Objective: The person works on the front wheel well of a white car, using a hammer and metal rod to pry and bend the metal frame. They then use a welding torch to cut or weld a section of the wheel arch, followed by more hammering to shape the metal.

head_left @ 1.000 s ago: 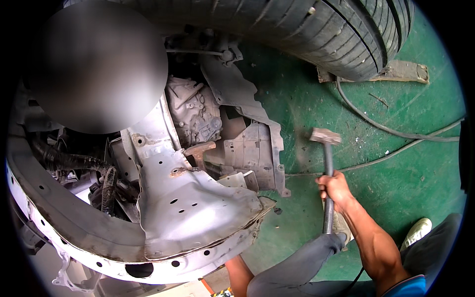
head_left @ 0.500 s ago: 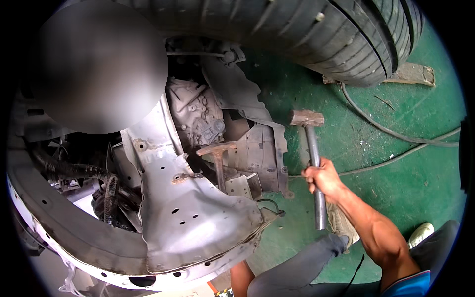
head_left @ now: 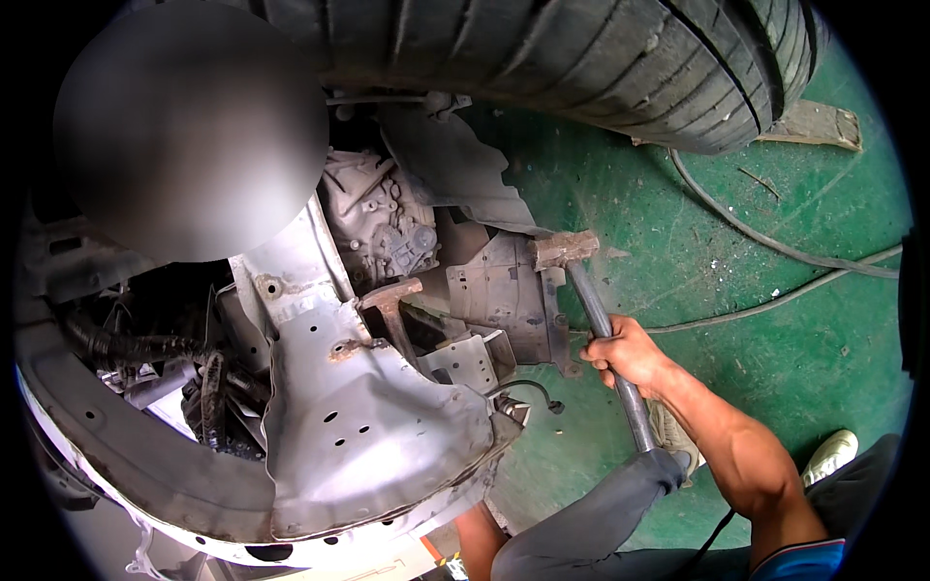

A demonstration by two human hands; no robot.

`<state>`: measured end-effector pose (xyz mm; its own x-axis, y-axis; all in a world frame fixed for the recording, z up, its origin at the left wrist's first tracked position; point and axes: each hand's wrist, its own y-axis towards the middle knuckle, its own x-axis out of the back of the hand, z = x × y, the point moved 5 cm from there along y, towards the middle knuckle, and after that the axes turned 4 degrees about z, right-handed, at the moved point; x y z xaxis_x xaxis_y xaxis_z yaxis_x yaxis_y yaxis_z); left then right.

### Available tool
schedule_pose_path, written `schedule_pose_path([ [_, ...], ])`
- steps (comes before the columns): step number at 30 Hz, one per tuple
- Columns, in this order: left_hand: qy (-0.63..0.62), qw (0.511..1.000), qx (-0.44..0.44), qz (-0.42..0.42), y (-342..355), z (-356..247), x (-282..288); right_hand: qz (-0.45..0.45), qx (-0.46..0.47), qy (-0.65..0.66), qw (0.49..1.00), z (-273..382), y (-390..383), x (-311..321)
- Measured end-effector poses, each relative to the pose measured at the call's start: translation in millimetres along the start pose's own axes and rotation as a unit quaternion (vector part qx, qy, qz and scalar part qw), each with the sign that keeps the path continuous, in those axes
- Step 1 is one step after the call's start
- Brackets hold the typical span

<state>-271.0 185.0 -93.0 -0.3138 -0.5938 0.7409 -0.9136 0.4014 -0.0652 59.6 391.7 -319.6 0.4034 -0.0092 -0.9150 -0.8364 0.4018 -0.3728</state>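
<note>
My right hand [head_left: 628, 356] is wrapped around the grey shaft of a sledgehammer [head_left: 598, 308]. Its rusty block head [head_left: 565, 250] is raised at the edge of a dented grey liner panel, and the shaft slants toward my knee. On the left, a bare silver car body panel [head_left: 378, 416] curves outward with several holes in it. Behind its upper edge stands a rusty body hammer [head_left: 392, 308], its lower handle hidden by the panel. My left forearm [head_left: 480, 542] passes beneath the panel, which covers the hand and fingers.
A large tyre [head_left: 581, 68] leans across the top, near a wooden block [head_left: 819, 126]. A grey hose [head_left: 756, 232] loops over the green floor. Gearbox castings [head_left: 387, 218], dark wiring [head_left: 208, 378] and a curved body rail [head_left: 165, 474] lie around the panel. A blurred disc covers the upper left.
The sledgehammer head has swung left and slightly down toward the bodywork, its shaft now more tilted. The body hammer's head sits a little farther left. The whole view has shifted slightly.
</note>
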Motion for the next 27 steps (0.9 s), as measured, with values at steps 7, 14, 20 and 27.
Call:
schedule_pose_path([
  [7,-0.009,1.000,-0.007,0.006,6,3,-4,-0.152,0.007,0.039,0.988,-10,-17,44],
  [14,-0.016,1.000,-0.010,0.018,13,8,-9,-0.172,0.029,0.092,0.980,-15,-16,51],
  [20,-0.030,0.999,-0.020,0.035,19,0,-17,-0.049,0.091,0.116,0.988,-11,38,-26],
  [27,-0.021,0.999,-0.011,0.021,10,6,-4,-0.022,0.043,-0.019,0.999,18,6,-17],
])
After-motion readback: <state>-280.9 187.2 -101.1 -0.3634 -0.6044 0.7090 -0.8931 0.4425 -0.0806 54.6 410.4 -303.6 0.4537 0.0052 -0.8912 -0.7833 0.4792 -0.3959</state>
